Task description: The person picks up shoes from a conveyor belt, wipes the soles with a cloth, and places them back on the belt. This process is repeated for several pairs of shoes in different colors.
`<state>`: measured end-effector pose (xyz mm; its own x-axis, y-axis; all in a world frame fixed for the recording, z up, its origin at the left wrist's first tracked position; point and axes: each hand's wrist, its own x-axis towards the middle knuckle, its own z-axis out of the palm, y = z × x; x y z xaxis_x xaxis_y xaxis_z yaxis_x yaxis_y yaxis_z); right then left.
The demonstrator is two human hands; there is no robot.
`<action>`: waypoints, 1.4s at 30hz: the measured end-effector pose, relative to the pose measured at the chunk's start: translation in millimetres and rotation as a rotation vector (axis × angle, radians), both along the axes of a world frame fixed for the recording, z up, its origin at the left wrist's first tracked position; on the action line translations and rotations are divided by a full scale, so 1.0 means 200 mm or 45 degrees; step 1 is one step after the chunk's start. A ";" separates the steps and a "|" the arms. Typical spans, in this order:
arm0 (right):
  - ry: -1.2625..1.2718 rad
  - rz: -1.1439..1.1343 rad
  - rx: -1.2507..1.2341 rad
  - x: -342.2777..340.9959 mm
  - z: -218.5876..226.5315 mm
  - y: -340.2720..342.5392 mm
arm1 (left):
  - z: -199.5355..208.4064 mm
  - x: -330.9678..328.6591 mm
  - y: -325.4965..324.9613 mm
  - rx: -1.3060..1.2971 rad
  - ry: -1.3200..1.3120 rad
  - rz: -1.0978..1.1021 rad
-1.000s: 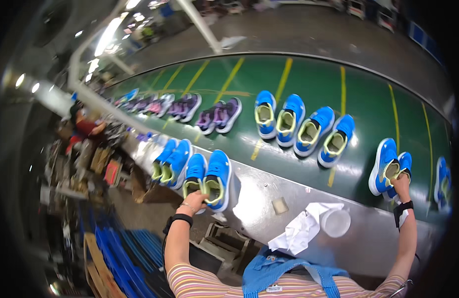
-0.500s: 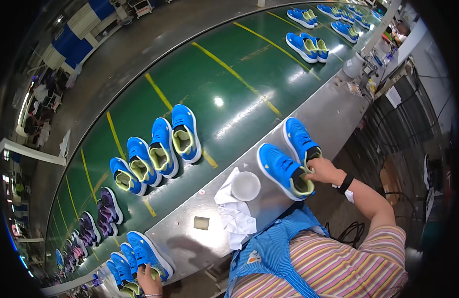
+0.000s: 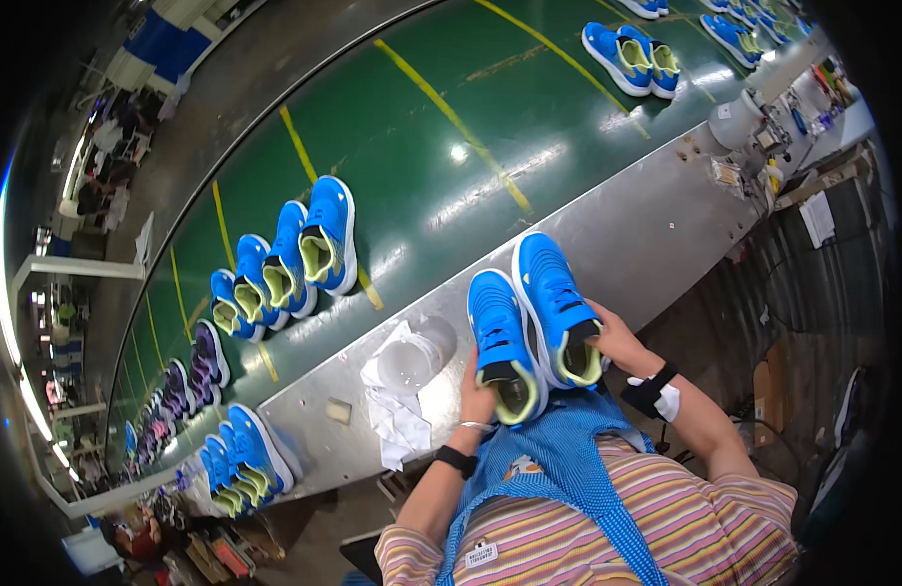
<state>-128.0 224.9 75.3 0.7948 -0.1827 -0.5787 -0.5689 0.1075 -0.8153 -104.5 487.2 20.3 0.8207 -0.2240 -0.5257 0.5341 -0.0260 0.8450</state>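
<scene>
Striped shirt — blue apron — black wristbands

Blue shoes: two held at the steel ledge's near edge, four mid-belt, two at far belt edge. One plastic cup.

Two shoes are held side by side on the metal ledge, left hand at one heel, right hand at the other. Just left of the grip a cup is sat on a cloth. Beyond the grip, the belt is loaded with a four-shoe row off to the left.
</scene>
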 end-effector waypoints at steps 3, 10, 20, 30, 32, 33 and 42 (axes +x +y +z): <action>0.096 0.059 0.613 -0.06 0.04 -0.12 | 0.25 0.06 0.01 -0.242 0.600 0.168; 0.002 0.124 0.729 -0.09 0.04 -0.12 | 0.24 0.00 0.06 -0.501 0.544 0.229; -0.294 0.252 0.162 -0.13 0.20 -0.15 | 0.47 0.08 0.04 0.308 -0.654 -0.338; -0.369 0.439 -0.543 -0.16 0.27 -0.22 | 0.50 0.01 0.06 0.619 -0.933 -0.413; -0.431 0.446 -0.637 -0.16 0.25 -0.21 | 0.50 0.00 0.05 0.669 -0.947 -0.410; -0.496 0.452 -0.730 -0.16 0.24 -0.21 | 0.50 -0.01 0.05 0.700 -0.954 -0.390; -0.477 0.410 -0.816 -0.14 0.26 -0.19 | 0.54 -0.03 -0.02 0.850 -1.016 -0.336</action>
<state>-155.2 186.1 127.3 0.9853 -0.1174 -0.1238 -0.1689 -0.5679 -0.8056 -111.2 483.6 127.4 0.9488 -0.3104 0.0588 -0.2559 -0.6459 0.7193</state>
